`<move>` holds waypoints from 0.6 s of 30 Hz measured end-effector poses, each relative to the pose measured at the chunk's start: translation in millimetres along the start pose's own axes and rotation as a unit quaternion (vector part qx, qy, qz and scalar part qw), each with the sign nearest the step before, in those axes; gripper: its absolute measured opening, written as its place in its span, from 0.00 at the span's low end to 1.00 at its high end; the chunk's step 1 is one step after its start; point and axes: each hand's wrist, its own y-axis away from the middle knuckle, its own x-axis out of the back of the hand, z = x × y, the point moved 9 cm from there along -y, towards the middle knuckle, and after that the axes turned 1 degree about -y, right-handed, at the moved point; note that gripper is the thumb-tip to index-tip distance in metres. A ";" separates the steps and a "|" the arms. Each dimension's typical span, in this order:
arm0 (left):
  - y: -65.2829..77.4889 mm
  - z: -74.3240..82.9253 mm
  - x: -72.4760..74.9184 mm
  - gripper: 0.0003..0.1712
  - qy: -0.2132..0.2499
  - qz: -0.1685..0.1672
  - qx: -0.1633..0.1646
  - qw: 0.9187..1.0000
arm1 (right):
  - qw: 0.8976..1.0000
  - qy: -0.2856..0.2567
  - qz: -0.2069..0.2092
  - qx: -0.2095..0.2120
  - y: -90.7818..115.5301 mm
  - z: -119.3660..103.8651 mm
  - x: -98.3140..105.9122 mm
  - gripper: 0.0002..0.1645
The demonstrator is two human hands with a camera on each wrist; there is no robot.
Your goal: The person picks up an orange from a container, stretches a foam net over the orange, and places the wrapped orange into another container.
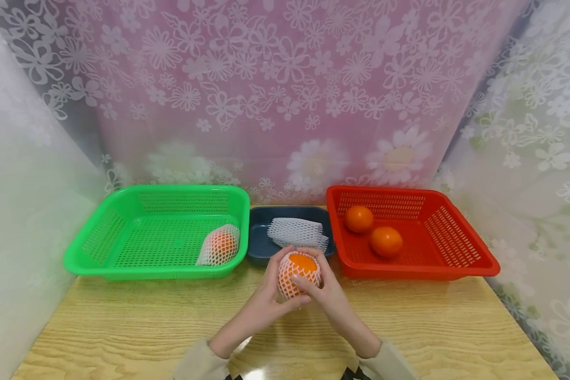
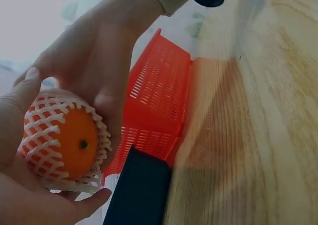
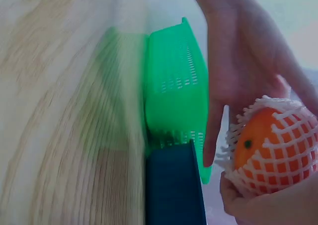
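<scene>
An orange [image 1: 304, 263] sits in a white foam net sleeve [image 1: 287, 285] between both hands, above the table's middle. My left hand [image 1: 267, 300] grips it from the left side, and my right hand [image 1: 331, 295] holds it from the right with the thumb [image 1: 303, 284] across the net. Bare peel with a green stem end [image 2: 83, 144] shows through the net's opening in the left wrist view. Behind the hands, a dark blue tray [image 1: 258, 248] contains white foam nets [image 1: 295, 230]. The undersides of the fingers are partly hidden by the fruit.
A green basket [image 1: 157, 272] stands at the left with one netted orange [image 1: 222, 245] in its right corner. At the right is a red basket [image 1: 423, 272] with two bare oranges [image 1: 386, 241]. All stand along the back of the wooden table [image 1: 138, 327], before a floral curtain [image 1: 275, 105].
</scene>
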 end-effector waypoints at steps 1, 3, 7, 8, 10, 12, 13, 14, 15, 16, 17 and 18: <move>-0.1 -0.7 0.0 0.55 -0.003 0.004 0.002 1.000 | 1.000 -0.007 0.000 -0.005 0.1 0.2 -0.1 0.32; -0.2 -1.9 0.0 0.56 -0.007 0.009 0.004 1.000 | 1.000 -0.011 0.000 -0.012 0.5 0.2 -0.5 0.32; -0.4 -4.0 1.3 0.56 -0.012 0.022 0.005 1.000 | 1.000 0.018 0.000 -0.016 1.1 -0.9 -2.1 0.33; -0.4 -4.2 2.4 0.55 -0.014 0.026 0.005 1.000 | 0.999 0.028 -0.003 -0.014 1.2 -1.7 -2.9 0.34; -0.9 -5.3 5.8 0.54 -0.019 0.039 0.008 0.999 | 0.999 0.038 -0.015 -0.009 1.8 -3.6 -4.7 0.36; -1.2 -5.7 10.3 0.52 -0.026 0.053 0.012 0.998 | 0.999 0.034 -0.034 -0.002 2.6 -6.1 -7.1 0.39; -1.3 -6.2 12.7 0.52 -0.030 0.060 0.017 0.998 | 0.998 0.032 -0.045 -0.001 3.1 -6.9 -8.3 0.40; -1.2 -6.2 14.8 0.51 -0.032 0.064 0.019 0.997 | 0.998 0.029 -0.054 0.001 3.7 -7.9 -9.3 0.41; -1.2 -6.2 16.4 0.51 -0.035 0.067 0.022 0.997 | 0.998 0.026 -0.062 0.002 4.3 -8.6 -10.2 0.42; -1.0 -5.8 17.9 0.50 -0.043 0.068 0.024 0.996 | 0.997 0.026 -0.068 0.004 4.7 -9.4 -11.0 0.43; -0.4 -5.2 18.9 0.50 -0.050 0.068 0.026 0.996 | 0.997 0.026 -0.073 0.005 5.1 -9.9 -11.7 0.43; 0.1 -4.9 19.9 0.50 -0.058 0.068 0.029 0.996 | 0.997 0.028 -0.076 0.006 5.4 -10.1 -12.2 0.43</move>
